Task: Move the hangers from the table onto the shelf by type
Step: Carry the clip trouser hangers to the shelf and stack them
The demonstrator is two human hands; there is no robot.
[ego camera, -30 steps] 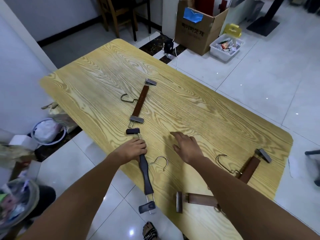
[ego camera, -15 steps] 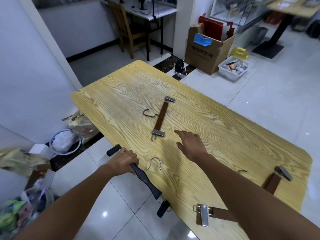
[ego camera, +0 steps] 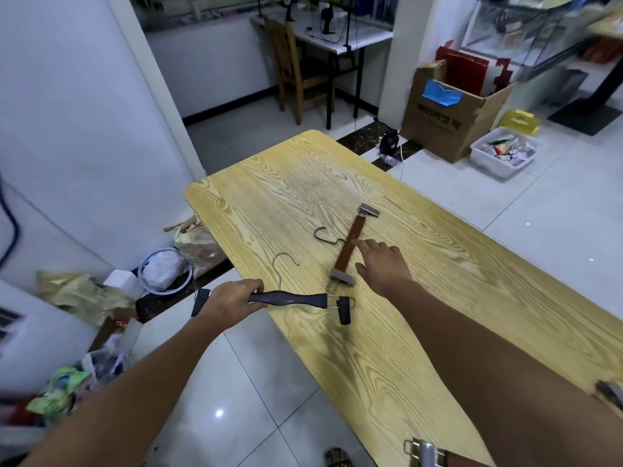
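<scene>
Two clip hangers are occupying a person's hands at a wood-grain table (ego camera: 438,298) as a sort by type is getting under way. The left hand (ego camera: 229,299) is wrapping its fingers around the bar of a black hanger (ego camera: 290,298), gripping it near one end; the silver hook is standing up just beyond the knuckles, and the far clip is hanging over the table edge to the right of that fist. The right hand (ego camera: 381,264) is reaching forward with fingers loosely spread and the index finger extended, its tip touching or almost touching the bar of a brown hanger (ego camera: 350,247) lying flat on the tabletop just ahead of and left of the palm; nothing is pinched in it yet. Parts of further hangers are showing under and beside the right forearm, at the near edge of the frame. No shelf is appearing in view.

Judging by the scene, the collecting step is in hand: one hanger is secured, a second is being approached. The next move is likely calling for the right fingers to close round the brown bar, clear of the metal clips and the hook, and lift it without snagging the black hanger close by.
</scene>
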